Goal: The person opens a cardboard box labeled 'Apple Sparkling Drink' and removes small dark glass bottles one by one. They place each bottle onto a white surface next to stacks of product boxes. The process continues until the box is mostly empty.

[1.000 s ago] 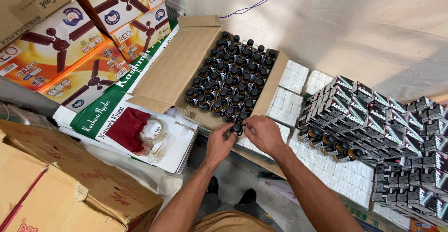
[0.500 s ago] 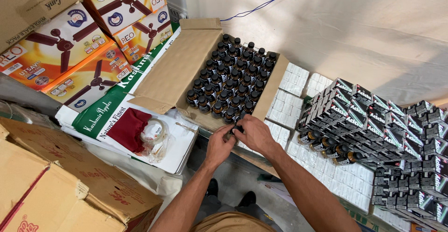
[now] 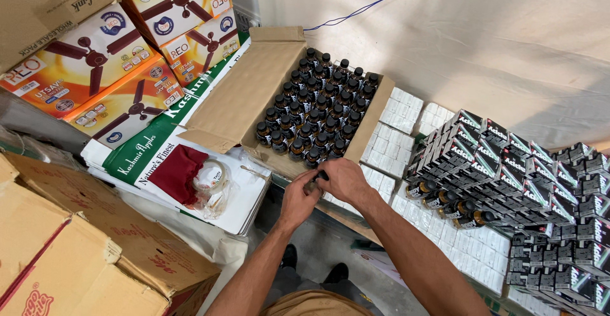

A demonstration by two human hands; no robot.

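Two hands, left (image 3: 297,196) & right (image 3: 343,179), grasp one small bottle (image 3: 312,186) at centre; prob. glass, light, fragile, hold by body.

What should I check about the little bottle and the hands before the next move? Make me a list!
1. Both hands on the small bottle: ok, left hand and right hand meet around it.
2. Bottle's cap on tight: cannot tell, fingers hide it.
3. Open carton within reach: ok, just beyond the hands.
4. Bottles in the carton upright: ok.
5. Stack of black packs steady: cannot tell.
6. Loose bottles lying by the stack: not ok, on their sides.
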